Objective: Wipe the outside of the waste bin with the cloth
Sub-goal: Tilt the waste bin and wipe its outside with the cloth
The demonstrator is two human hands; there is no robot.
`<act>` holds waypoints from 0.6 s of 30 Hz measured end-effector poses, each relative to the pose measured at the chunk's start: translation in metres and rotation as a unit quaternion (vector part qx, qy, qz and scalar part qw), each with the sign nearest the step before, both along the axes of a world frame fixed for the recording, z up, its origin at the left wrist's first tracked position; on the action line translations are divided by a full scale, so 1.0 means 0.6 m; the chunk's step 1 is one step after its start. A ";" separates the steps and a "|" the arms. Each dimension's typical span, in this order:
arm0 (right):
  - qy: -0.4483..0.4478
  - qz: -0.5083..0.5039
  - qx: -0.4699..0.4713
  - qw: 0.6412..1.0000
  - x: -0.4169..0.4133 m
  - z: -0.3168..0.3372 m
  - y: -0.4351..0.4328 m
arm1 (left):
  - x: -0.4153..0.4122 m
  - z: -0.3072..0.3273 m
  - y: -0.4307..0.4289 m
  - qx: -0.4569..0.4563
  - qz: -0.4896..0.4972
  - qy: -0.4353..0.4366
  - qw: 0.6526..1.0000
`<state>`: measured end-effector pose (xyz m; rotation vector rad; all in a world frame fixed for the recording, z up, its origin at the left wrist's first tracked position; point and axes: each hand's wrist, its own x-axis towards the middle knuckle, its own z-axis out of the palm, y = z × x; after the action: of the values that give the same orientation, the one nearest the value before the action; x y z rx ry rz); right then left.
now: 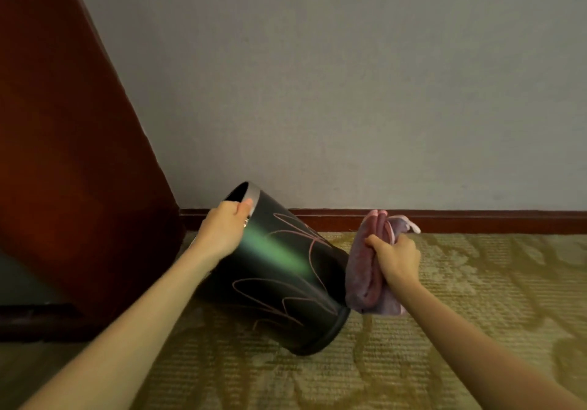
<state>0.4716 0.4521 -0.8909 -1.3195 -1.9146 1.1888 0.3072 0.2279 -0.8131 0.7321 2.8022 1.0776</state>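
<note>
A dark glossy waste bin (279,279) with thin pink line drawings is tilted over on the carpet, its open mouth up and to the left, its base low to the right. My left hand (224,227) grips the bin's metal rim, thumb on the outside. My right hand (397,255) holds a folded mauve cloth (365,270) just right of the bin's lower side; the cloth's edge meets the bin near its base.
A grey wall (349,92) with a dark red skirting board (476,220) runs behind the bin. A large reddish-brown wooden piece (63,155) stands to the left. Patterned olive carpet (413,362) covers the floor.
</note>
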 end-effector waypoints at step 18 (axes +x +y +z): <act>-0.080 0.143 0.114 0.980 -0.049 -0.014 -0.084 | -0.041 -0.018 -0.013 -0.021 -0.047 0.095 0.994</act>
<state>0.4419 0.4018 -0.8991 -1.0713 -2.3398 0.9782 0.2828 0.2203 -0.8242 1.0013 2.8993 0.9800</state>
